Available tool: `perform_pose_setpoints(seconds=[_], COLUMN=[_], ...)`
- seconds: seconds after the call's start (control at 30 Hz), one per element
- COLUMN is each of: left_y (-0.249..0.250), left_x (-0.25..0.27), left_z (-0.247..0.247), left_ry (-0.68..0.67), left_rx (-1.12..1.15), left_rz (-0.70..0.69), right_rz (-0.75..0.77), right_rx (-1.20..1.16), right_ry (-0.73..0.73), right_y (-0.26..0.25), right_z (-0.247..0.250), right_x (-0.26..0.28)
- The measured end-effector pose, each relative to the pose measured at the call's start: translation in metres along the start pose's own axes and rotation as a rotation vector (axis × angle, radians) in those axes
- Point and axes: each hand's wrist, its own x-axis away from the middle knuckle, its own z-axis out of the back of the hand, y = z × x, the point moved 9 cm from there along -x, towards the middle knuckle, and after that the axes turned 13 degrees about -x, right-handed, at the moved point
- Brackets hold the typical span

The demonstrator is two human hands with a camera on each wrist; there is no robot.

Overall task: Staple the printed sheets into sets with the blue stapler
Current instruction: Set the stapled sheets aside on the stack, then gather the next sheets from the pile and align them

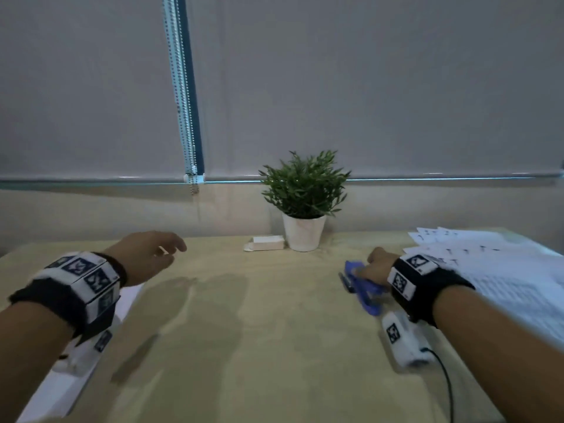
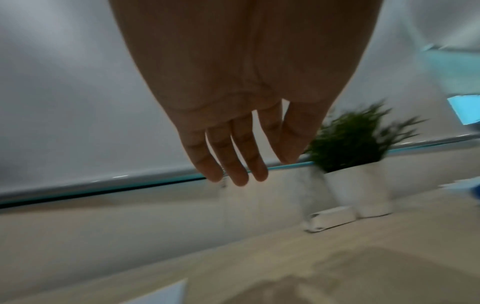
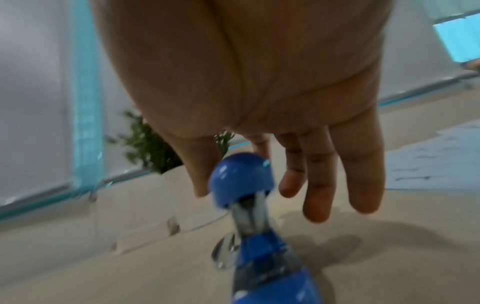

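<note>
The blue stapler point(image 1: 364, 290) sits low over the beige table point(image 1: 244, 331) at the right, its top arm lifted away from its base. My right hand point(image 1: 377, 264) is at its far end. In the right wrist view the thumb and forefinger pinch the stapler's blue cap point(image 3: 241, 181), while the other fingers point(image 3: 319, 185) of my right hand point(image 3: 249, 148) hang straight. Printed sheets point(image 1: 503, 270) lie fanned out just right of that hand, blurred in the right wrist view point(image 3: 428, 164). My left hand point(image 1: 152, 254) hovers open over the table's left side, holding nothing point(image 2: 259, 164).
A potted plant point(image 1: 305, 209) and a small white box point(image 1: 265, 243) stand at the back middle against the wall. More white paper point(image 1: 70, 380) lies under my left forearm at the table's left edge. A black cable point(image 1: 445, 380) trails from the right wrist camera.
</note>
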Motion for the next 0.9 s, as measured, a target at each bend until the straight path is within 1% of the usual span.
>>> perform_pose_setpoints(seconds=[0.1, 0.17, 0.23, 0.3, 0.33, 0.37, 0.47, 0.5, 0.57, 0.6, 0.67, 0.77, 0.83, 0.9], left_y=[0.070, 0.107, 0.138, 0.165, 0.177, 0.187, 0.211, 0.216, 0.220, 0.221, 0.220, 0.218, 0.218, 0.217], left_x=[0.003, 0.002, -0.001, -0.006, -0.007, -0.009, -0.010, -0.009, -0.008, -0.007, -0.004, -0.002, -0.002, -0.004], left_z=[0.000, 0.000, -0.004, -0.011, -0.014, -0.018, -0.025, -0.027, -0.029, -0.029, -0.029, -0.026, -0.025, -0.021], left_ry=[-0.043, -0.065, -0.087, -0.114, -0.126, -0.137, -0.161, -0.165, -0.167, -0.167, -0.164, -0.165, -0.169, -0.144], left_rx=[0.037, 0.042, 0.030, 0.016, 0.008, 0.000, -0.005, -0.003, 0.004, 0.009, 0.011, 0.024, 0.041, 0.069], left_rz=[-0.168, -0.252, -0.313, -0.356, -0.372, -0.387, -0.422, -0.428, -0.429, -0.428, -0.427, -0.425, -0.428, -0.413], right_rz=[-0.049, -0.130, -0.219, -0.339, -0.367, -0.360, -0.304, -0.264, -0.261, -0.252, -0.247, -0.227, -0.177, -0.071], right_rx=[-0.019, 0.023, 0.159, 0.285, 0.321, 0.338, 0.360, 0.333, 0.273, 0.285, 0.287, 0.175, 0.106, 0.085], right_ry=[0.096, 0.088, 0.064, 0.066, 0.047, 0.040, 0.143, 0.128, 0.057, 0.068, 0.168, 0.354, 0.480, 0.559], right_y=[0.033, 0.070, 0.109, 0.139, 0.150, 0.157, 0.152, 0.147, 0.149, 0.150, 0.154, 0.149, 0.132, 0.104], right_z=[0.047, 0.070, 0.084, 0.087, 0.083, 0.078, 0.090, 0.092, 0.093, 0.095, 0.106, 0.127, 0.146, 0.160], right_x=[0.008, 0.019, 0.029, 0.032, 0.029, 0.025, 0.032, 0.034, 0.033, 0.028, 0.027, 0.038, 0.052, 0.067])
